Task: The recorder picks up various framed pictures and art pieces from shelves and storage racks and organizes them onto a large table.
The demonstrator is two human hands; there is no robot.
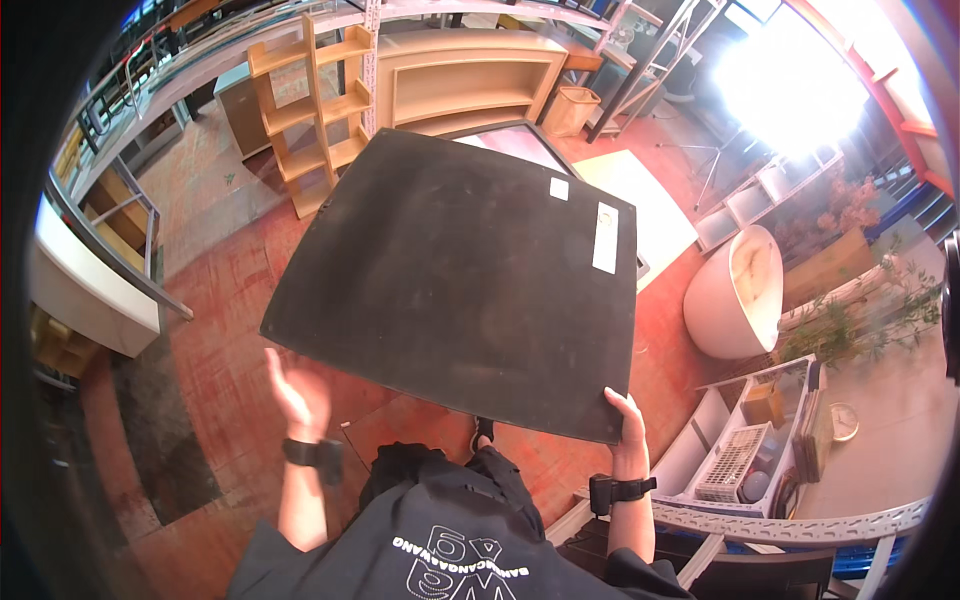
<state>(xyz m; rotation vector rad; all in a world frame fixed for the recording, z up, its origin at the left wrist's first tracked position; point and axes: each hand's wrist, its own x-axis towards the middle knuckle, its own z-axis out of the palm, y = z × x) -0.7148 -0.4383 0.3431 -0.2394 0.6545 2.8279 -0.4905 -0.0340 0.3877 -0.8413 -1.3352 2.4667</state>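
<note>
A large dark flat panel [465, 285] with two white labels near its far right corner spans the middle of the view. My right hand [628, 416] grips its near right corner, thumb on the upper face and fingers hidden beneath. Just below the panel's near left corner, my left hand [298, 394] is raised with its fingers apart, slightly blurred and apparently not touching the panel. Each wrist wears a black strap with a small box. Beyond the panel, partly covered by it, lie a dark-framed panel [517, 142] and a pale board [637, 202].
Wooden shelves [322, 112] and a wooden cabinet [465, 82] stand beyond. At right are a round white tub-like chair [731, 296], a white rack [682, 465] with a basket, and plants. A white curved counter [97, 285] is at left. A bright lamp glares at upper right.
</note>
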